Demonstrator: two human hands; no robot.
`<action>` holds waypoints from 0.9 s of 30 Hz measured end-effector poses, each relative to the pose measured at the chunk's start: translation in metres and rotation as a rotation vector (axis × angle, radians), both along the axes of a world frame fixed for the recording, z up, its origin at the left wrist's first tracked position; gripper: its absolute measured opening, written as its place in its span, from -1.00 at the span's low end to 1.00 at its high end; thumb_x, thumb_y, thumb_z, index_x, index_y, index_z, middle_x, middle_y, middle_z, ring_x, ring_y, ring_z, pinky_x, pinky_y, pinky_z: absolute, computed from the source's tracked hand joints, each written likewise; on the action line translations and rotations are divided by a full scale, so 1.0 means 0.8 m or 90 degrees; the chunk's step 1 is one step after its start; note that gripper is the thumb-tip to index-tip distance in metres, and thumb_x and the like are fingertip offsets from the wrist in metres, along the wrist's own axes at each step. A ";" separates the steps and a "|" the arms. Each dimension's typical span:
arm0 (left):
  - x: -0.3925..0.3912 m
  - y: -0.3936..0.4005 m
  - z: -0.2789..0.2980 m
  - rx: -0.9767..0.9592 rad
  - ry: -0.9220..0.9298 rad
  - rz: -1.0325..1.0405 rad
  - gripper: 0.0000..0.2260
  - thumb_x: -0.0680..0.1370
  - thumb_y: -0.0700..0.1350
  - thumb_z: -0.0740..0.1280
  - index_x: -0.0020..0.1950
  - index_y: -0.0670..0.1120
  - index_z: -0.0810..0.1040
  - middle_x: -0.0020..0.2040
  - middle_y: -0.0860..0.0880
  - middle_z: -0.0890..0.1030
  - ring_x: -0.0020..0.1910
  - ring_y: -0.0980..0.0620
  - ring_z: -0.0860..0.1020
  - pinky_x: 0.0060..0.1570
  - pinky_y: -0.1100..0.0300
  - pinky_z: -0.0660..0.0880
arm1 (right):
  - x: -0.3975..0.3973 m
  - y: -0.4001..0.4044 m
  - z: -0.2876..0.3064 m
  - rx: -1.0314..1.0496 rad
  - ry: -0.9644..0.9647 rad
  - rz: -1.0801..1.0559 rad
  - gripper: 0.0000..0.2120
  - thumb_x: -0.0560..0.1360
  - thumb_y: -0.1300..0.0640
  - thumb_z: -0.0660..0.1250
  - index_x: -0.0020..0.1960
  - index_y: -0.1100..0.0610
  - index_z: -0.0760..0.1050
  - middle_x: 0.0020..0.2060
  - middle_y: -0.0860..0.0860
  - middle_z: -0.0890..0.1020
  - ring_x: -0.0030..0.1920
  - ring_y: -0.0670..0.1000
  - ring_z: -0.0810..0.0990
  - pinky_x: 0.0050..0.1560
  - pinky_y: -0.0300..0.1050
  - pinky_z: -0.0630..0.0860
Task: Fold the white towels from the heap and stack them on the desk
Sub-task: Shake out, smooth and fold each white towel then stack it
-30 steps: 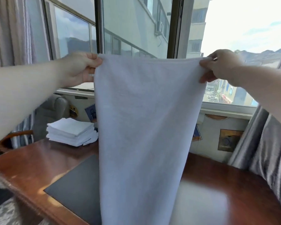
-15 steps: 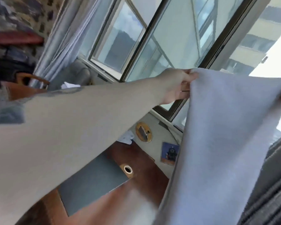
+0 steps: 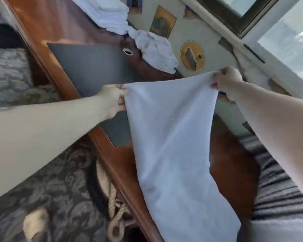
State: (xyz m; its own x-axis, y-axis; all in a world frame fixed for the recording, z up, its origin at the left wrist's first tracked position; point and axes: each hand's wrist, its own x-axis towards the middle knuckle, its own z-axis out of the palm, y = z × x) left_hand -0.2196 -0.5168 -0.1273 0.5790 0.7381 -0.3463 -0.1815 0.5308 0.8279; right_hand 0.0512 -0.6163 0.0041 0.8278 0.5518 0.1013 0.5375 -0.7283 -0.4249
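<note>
Moved: both hands have come down from window height and now hold the towel (image 3: 175, 145) low over the desk (image 3: 234, 165); the view has tipped down and rolled.
Left hand (image 3: 113, 100): pinches the towel's left top corner, fingers curled round the edge.
Right hand (image 3: 226, 82): pinches the right top corner, farther off, near the wall.
Towel: hangs between the two hands, top edge sagging a little, body draping toward the near edge of the desk.
Handling: looks light, soft and limp, with no stiffness of its own; likely folds wherever it is unsupported, so the corners are the best hold.
Stack (image 3: 105, 13): folded towels at the far left of the desk.
Heap (image 3: 156, 49): crumpled towels just right of the stack, by the wall.
Mat (image 3: 94, 67): dark, flat on the desk, under the left hand.
</note>
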 end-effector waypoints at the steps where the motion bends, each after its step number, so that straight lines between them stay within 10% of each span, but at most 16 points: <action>1: -0.006 0.020 -0.025 -0.031 0.009 0.013 -0.81 0.64 -0.32 0.14 0.17 -0.17 0.49 0.07 -0.12 0.57 -0.21 0.06 0.63 -0.18 0.14 0.57 | -0.007 0.018 -0.033 -0.014 0.011 0.000 -0.79 0.57 0.24 0.26 0.19 0.27 0.48 0.07 0.23 0.60 -0.02 0.15 0.62 0.00 0.05 0.60; 12: -0.078 0.238 -0.138 -0.064 0.165 0.021 -0.89 0.60 -0.30 0.26 -0.02 -0.10 0.51 0.00 -0.10 0.64 -0.03 -0.04 0.62 -0.04 -0.08 0.59 | -0.045 0.281 -0.153 -0.026 0.063 0.025 -0.73 0.62 0.22 0.14 0.27 0.25 0.45 0.04 0.19 0.60 0.06 0.22 0.62 0.08 0.14 0.58; 23: -0.085 0.426 -0.163 0.112 0.400 -0.119 -0.95 0.40 -0.29 0.39 -0.25 -0.17 0.59 -0.21 -0.17 0.66 -0.13 -0.20 0.66 -0.21 -0.02 0.65 | -0.017 0.449 -0.191 -0.094 0.087 0.157 -0.79 0.56 0.14 0.28 0.14 0.16 0.60 -0.21 0.03 0.56 -0.23 0.04 0.49 -0.39 -0.22 0.30; 27: -0.065 0.528 -0.194 0.196 0.534 -0.238 -0.94 0.35 -0.14 0.46 -0.23 -0.12 0.67 -0.20 -0.17 0.70 -0.15 -0.21 0.68 -0.08 -0.16 0.63 | 0.010 0.522 -0.193 -0.224 0.073 0.218 -0.77 0.55 0.09 0.36 0.18 0.11 0.62 -0.03 0.05 0.63 0.01 0.09 0.57 -0.06 -0.18 0.48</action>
